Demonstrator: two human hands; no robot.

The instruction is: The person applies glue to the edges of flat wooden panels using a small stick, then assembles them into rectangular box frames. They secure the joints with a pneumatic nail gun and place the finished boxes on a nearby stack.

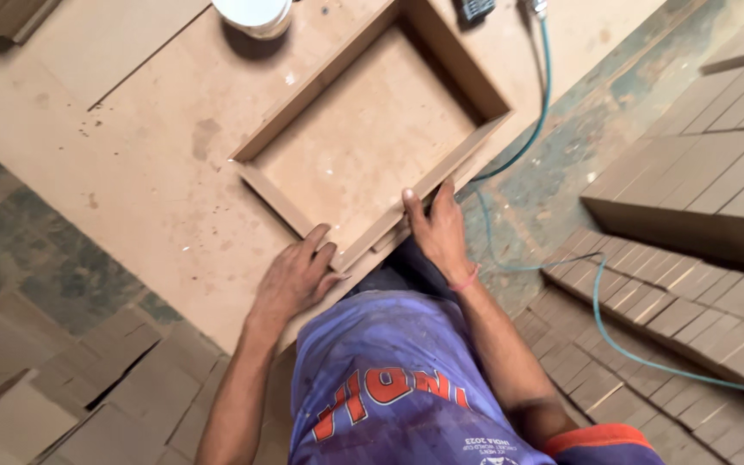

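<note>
A square wooden frame (372, 129) is lying flat on the counter (131, 164), turned so that one corner is pointing toward the near edge, right in front of the person; the left hand (296, 277) is pressing palm-down, fingers spread, on the near-left rail of the frame close to that near corner, not gripping anything; the right hand (437, 228) is resting on the near-right rail, fingers stretched out along the wood and the thumb lying on the rail's upper face, open rather than closed around it, with a pink band (467, 280) sitting at the wrist; the two hands are lying apart, one on each side of the near corner; a white round container (254, 15) is standing on the counter at the far edge of the view, well apart from the frame; a teal hose (544, 103) is running from the far side down past the right of the frame and trailing across the floor; stacks of cut board strips (699, 189) are lying on the right, and loose board offcuts (36, 387) are lying on the floor at the near left.
</note>
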